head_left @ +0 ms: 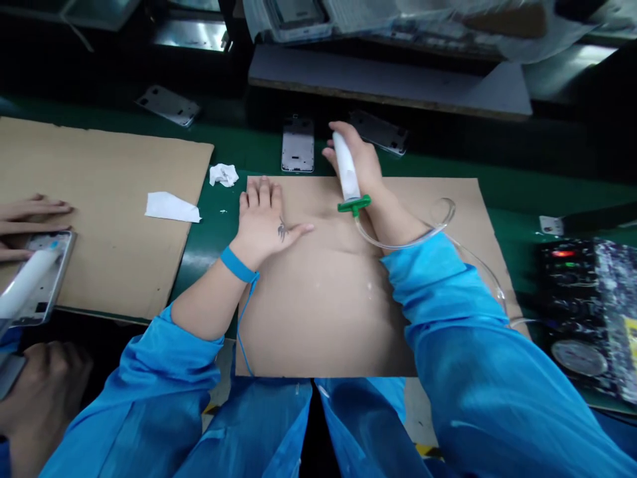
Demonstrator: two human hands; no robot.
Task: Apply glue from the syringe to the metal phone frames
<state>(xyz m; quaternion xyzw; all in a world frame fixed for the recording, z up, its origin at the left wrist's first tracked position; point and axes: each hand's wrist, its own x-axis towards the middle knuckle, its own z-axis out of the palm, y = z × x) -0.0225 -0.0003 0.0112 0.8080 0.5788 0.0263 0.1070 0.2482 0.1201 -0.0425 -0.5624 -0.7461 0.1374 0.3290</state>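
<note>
My right hand (355,159) is shut around a white pneumatic dispensing syringe (346,166), which has a green end cap (353,205) and a transparent air tube (398,244) trailing off to the right. My left hand (263,219) lies flat and open on a brown cardboard sheet (318,318), holding nothing, with a blue wrist strap (239,264) on its wrist. A silver phone mid-frame (297,145) sits on the green bench just beyond the cardboard, between my hands. Another dark-backed frame (379,131) lies partly behind my right hand.
At left, a co-worker's hands (30,219) work on a metal phone frame (42,279) with a white syringe (24,285) on another cardboard sheet (109,212). White wipes (172,208) lie nearby. A dark electronic controller (582,299) sits at right.
</note>
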